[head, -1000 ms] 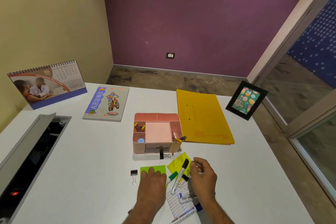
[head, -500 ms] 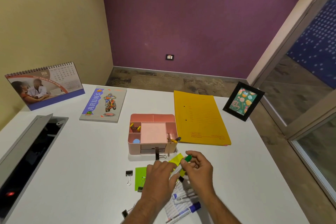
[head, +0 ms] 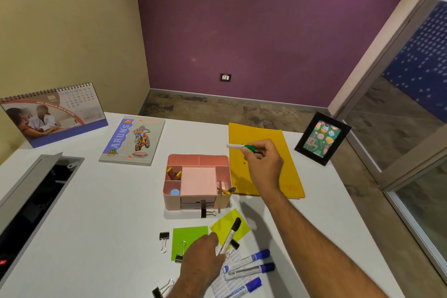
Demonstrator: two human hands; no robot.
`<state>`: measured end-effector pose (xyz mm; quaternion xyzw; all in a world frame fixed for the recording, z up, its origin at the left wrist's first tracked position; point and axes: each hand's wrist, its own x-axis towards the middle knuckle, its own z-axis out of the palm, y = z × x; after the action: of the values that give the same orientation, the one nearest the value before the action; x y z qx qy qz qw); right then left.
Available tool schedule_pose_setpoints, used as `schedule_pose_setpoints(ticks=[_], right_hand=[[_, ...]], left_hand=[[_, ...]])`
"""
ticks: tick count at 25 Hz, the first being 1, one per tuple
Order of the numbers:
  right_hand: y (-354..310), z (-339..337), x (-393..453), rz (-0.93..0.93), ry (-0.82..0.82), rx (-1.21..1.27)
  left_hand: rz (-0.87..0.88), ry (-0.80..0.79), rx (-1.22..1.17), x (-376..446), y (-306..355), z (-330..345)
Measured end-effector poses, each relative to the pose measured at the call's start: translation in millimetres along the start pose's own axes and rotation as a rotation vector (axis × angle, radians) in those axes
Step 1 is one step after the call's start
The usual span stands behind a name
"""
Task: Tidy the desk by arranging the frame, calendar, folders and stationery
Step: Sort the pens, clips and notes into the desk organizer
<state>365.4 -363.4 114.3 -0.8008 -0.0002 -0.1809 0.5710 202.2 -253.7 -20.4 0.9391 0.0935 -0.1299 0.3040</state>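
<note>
My right hand (head: pixel 264 164) holds a green-capped marker (head: pixel 242 147) in the air over the yellow folder (head: pixel 285 152), just right of the pink desk organiser (head: pixel 197 182). My left hand (head: pixel 202 261) rests low on the desk and grips the lower end of a black-capped marker (head: pixel 231 233) that lies over the yellow sticky note (head: pixel 229 226). A green sticky note (head: pixel 187 237) lies beside it. Three blue-capped markers (head: pixel 246 267) lie on a printed paper to the right of my left hand. The desk calendar (head: pixel 52 113) stands far left, the black photo frame (head: pixel 321 139) far right.
A notebook (head: pixel 133 141) with a motorbike cover lies left of the organiser. Black binder clips (head: pixel 164 239) are scattered near the sticky notes, one (head: pixel 205 211) against the organiser's front. An open cable hatch (head: pixel 36 201) is sunk in the desk's left side. A glass partition runs along the right.
My right hand has lifted the green-capped marker from the pile and carried it up and away over the yellow folder. My left hand stayed low and now has the black-capped marker.
</note>
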Motion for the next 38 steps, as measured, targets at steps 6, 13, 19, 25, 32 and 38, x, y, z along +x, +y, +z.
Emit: schedule_pose_setpoints(ticks=[6,13,19,25,32,38], right_hand=[[30.5,34.5,5.6,0.001,-0.234,-0.363],[43.4,35.4,8.4,0.045,-0.381,-0.476],[54.9,19.7,4.8,0.098,-0.458,-0.357],[57.5,-17.0,-18.9,0.061,-0.377,-0.007],[61.3,-42.7,-36.2,0.097,-0.488,0.104],[27.2,-38.5,-10.1,0.195,-0.086,0.36]], left_hand=[[0.012,-0.038,0.08,7.0,2.8,5.5],[0.031,-0.026,-0.028,6.1,-3.8,-1.9],[0.072,0.123,-0.198,5.6,5.5,-14.1],[0.129,0.25,-0.335,8.7,19.4,-20.6],[0.127,0.258,-0.386,11.5,34.0,-25.9],[0.088,0.034,-0.355,3.9,15.8,-9.4]])
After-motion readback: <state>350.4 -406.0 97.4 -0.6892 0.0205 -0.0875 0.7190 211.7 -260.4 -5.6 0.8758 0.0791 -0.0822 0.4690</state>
